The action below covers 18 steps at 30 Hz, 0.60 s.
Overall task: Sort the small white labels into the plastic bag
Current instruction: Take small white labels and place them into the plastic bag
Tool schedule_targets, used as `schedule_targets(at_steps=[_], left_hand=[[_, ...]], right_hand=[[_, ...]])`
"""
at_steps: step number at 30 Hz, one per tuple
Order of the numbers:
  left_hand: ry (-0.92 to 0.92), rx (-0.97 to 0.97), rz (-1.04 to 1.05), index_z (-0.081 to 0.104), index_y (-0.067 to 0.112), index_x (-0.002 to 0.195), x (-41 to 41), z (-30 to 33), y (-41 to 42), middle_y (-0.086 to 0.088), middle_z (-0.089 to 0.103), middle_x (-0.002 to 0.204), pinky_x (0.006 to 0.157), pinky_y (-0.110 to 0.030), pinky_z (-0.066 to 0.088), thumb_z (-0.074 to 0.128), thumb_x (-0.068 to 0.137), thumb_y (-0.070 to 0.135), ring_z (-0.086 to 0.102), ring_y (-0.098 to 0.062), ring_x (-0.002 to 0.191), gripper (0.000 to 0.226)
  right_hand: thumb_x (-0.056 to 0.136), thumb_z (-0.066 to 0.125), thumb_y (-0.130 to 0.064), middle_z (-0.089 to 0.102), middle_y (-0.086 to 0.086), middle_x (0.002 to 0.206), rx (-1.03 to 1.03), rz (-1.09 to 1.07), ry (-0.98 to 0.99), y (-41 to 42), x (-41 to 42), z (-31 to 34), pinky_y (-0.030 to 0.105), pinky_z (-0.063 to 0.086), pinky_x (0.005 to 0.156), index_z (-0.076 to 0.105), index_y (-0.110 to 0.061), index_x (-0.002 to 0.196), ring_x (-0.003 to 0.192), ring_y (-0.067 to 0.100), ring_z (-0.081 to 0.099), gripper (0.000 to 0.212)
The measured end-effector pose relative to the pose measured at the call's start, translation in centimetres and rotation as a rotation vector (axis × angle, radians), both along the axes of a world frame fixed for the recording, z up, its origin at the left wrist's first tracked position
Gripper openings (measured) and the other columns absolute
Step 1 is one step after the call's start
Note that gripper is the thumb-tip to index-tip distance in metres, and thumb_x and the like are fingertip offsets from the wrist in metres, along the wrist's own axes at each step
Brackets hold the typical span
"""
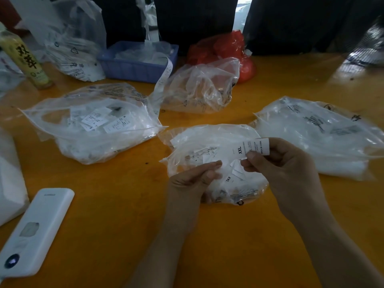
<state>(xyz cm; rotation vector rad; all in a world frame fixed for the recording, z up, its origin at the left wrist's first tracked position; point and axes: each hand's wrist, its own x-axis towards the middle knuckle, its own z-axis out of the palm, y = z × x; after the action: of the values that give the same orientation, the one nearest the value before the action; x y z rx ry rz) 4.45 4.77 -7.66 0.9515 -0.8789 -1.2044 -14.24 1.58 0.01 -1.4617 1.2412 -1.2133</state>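
Many labels already lie in the plastic bag (214,163) on the surface, yet we judge sorting unfinished: our right hand (276,163) pinches an XXL label (250,147) above it, while our left hand (197,177) grips the bag's mouth.

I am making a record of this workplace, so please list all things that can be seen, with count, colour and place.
table: one, orange, under everything.
clear plastic bags with white labels: five; front centre, left, right, middle back, back left.
XXL label: one, white, above the front bag.
blue tray: one, back centre.
label strip: one, white, hanging from the tray.
red bag: one, back.
bottle: one, yellow-green, back left.
white device: one, front left.
left hand: grips the front bag.
right hand: pinches the XXL label.
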Motion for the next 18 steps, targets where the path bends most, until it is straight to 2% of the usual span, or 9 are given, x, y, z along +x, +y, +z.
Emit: schedule_targets(at_steps=[2,5,8,11,14,18], left_hand=[[0.009,0.018,-0.001,0.083,0.024,0.114,0.24,-0.16,-0.04,-0.012,0.081,0.104,0.044,-0.023,0.042,0.081,0.085,0.051,0.057,-0.017,0.054,0.040],[0.056,0.048,-0.026,0.084,0.023,0.110,0.11,0.00,-0.13,-0.011,0.081,0.106,0.041,-0.018,0.044,0.077,0.088,0.028,0.077,-0.017,0.075,0.024],[0.128,0.086,-0.053,0.085,0.022,0.106,-0.24,0.20,-0.37,-0.009,0.081,0.113,0.061,-0.022,0.060,0.078,0.083,0.025,0.080,-0.026,0.098,0.024],[0.172,0.075,-0.075,0.084,0.018,0.108,-0.32,-0.01,-0.43,-0.013,0.080,0.114,0.082,-0.027,0.063,0.081,0.082,0.025,0.078,-0.032,0.104,0.027],[0.194,0.080,-0.090,0.084,0.018,0.109,-0.42,-0.11,-0.43,-0.016,0.079,0.113,0.088,-0.029,0.062,0.080,0.083,0.022,0.077,-0.034,0.106,0.027],[0.234,0.086,-0.090,0.084,0.016,0.109,-0.40,-0.26,-0.60,-0.018,0.079,0.113,0.090,-0.031,0.062,0.079,0.083,0.018,0.077,-0.035,0.108,0.027]], right_hand=[[0.092,0.072,-0.015,0.078,-0.006,0.087,-0.011,-0.003,0.014,0.01,-0.19,0.15,0.017,0.057,0.075,0.074,-0.032,0.097,0.080,0.013,0.076,0.018],[0.091,0.072,-0.014,0.078,-0.007,0.086,-0.015,0.008,0.031,0.03,-0.20,0.24,0.016,0.057,0.075,0.074,-0.032,0.094,0.079,0.012,0.076,0.019],[0.090,0.072,-0.014,0.078,-0.009,0.087,-0.027,0.032,0.054,0.08,0.06,0.21,0.014,0.056,0.072,0.073,-0.031,0.094,0.080,0.010,0.076,0.017],[0.090,0.073,-0.014,0.077,-0.007,0.086,-0.024,0.061,0.072,-0.07,0.20,0.13,0.015,0.057,0.072,0.073,-0.029,0.094,0.080,0.010,0.076,0.015],[0.089,0.074,-0.019,0.077,-0.006,0.085,-0.021,0.083,0.122,-0.34,0.36,0.07,0.031,0.063,0.074,0.071,-0.033,0.091,0.081,0.011,0.075,0.015],[0.088,0.075,-0.024,0.077,-0.012,0.084,-0.048,0.043,0.192,-0.61,0.40,-0.02,0.043,0.063,0.075,0.070,-0.035,0.090,0.079,0.008,0.074,0.013]])
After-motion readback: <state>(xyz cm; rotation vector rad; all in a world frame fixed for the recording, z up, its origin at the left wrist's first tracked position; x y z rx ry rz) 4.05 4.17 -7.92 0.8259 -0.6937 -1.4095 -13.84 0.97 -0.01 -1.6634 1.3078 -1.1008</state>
